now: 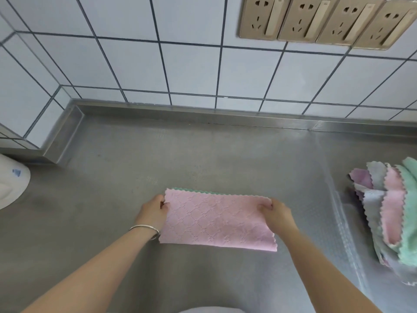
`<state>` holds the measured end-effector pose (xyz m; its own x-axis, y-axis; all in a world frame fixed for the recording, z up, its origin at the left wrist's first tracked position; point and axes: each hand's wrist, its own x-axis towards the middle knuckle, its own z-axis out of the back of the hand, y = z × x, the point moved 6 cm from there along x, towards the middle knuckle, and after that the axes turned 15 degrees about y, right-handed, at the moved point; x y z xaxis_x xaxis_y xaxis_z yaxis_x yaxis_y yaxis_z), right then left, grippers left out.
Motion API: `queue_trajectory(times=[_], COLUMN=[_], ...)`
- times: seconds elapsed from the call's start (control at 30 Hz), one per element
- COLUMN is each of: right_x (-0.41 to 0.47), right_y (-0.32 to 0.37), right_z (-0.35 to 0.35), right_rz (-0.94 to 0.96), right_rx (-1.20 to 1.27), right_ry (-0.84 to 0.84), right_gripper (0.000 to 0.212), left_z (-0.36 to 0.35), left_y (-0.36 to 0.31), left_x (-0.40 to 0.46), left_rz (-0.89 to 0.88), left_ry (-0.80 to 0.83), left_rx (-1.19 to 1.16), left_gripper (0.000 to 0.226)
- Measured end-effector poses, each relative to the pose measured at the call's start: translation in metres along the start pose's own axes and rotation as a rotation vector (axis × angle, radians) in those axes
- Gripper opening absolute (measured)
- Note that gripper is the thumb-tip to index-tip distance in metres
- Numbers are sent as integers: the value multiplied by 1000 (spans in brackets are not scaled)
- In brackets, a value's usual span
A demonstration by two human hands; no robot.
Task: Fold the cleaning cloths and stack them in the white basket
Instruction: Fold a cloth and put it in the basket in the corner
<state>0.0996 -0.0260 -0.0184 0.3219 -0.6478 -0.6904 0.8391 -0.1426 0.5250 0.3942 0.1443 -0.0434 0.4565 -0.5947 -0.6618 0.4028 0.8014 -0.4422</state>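
Left hand [154,211] pinches the far-left corner of the pink cloth [216,221], folded in half, flat on the steel desk [203,154]. Right hand [276,214] pinches its far-right corner. Right of that hand, well apart: loose cloth pile [392,211].

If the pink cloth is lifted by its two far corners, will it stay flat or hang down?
The pink cloth would probably sag: it looks thin and soft. It seems light, since the left hand and right hand only pinch its corners. On the smooth steel counter it may slide easily.
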Motion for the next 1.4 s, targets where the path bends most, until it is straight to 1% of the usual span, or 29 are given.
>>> queue_trajectory(times=[0.13, 0.23, 0.37, 0.47, 0.57, 0.6, 0.67, 0.7, 0.73, 0.77, 0.83, 0.9, 0.93, 0.97, 1.03, 1.1, 1.17, 1.2, 1.27, 1.33, 1.37, 1.4], right_x=[3, 5, 6, 2, -5, -7, -14, -18, -20, -22, -25, -28, -28, -28, -28, -27, -27, -29, -32, -38, -43, -48], right_y=[-1, -2, -3, -7, -18, -24, -35, -39, -43, -46, -49, -46, -44, -43, -40, -36, -33, -31, -29, -25, -20, -15], right_z=[0, -1, 0, 0, 3, 5, 9, 10, 8, 4, -6, -13, -17, -19, -22, -23, -24, -25, -28, -29, -29, -28], right_rz=[-5, -18, -41, -56, -63, -74, -122, -155, -188, -214, -246, -260, -273, -295, -352, -396, -388, -379, -367, -333, -305, -265], right_rx=[5, -2, -7, 59, 140, 151, 145, 129, 112, 97, 84, 58, 31, -6, -91, -138, -77, -29, 13, 11, 7, -8], right_ry=[-34, -35, -82, -146, -267, -314, -379, -388, -378, -357, -326, -313, -304, -288, -244, -176, -99, -61, 4, -18, -64, -122], right_gripper=[23, 28, 27, 31, 33, 35, 37, 37, 35, 33, 31, 31, 32, 35, 41, 47, 46, 44, 43, 45, 44, 42], left_z=[1, 1, 1, 2, 4, 6, 10, 7, 1, -9, -40, -71, -87, -100, -117, -125, -127, -128, -127, -124, -122, -115], left_y=[-4, -5, -6, -4, 0, 0, -5, -12, -24, -36, -62, -82, -84, -87, -89, -85, -76, -75, -78, -87, -91, -97], left_x=[3, 5, 6, 6, 3, -1, -14, -20, -27, -32, -40, -48, -49, -50, -49, -43, -39, -39, -39, -40, -41, -45], left_rz=[-18, -10, 10, 31, 46, 47, -16, -97, -192, -294, -488, -594, -598, -601, -592, -598, -508, -487, -514, -580, -573, -531], left_ry=[-21, -14, -19, -35, -59, -100, -266, -341, -380, -377, -260, -100, -24, 11, 64, 108, 249, 287, 269, 236, 275, 321], left_rx=[18, 40, 35, -3, 12, 38, 129, 210, 304, 381, 529, 702, 783, 858, 978, 994, 1002, 1024, 1023, 952, 894, 822], left_gripper=[14, 18, 18, 14, 21, 24, 27, 26, 25, 27, 37, 45, 51, 58, 60, 56, 58, 62, 64, 66, 66, 61])
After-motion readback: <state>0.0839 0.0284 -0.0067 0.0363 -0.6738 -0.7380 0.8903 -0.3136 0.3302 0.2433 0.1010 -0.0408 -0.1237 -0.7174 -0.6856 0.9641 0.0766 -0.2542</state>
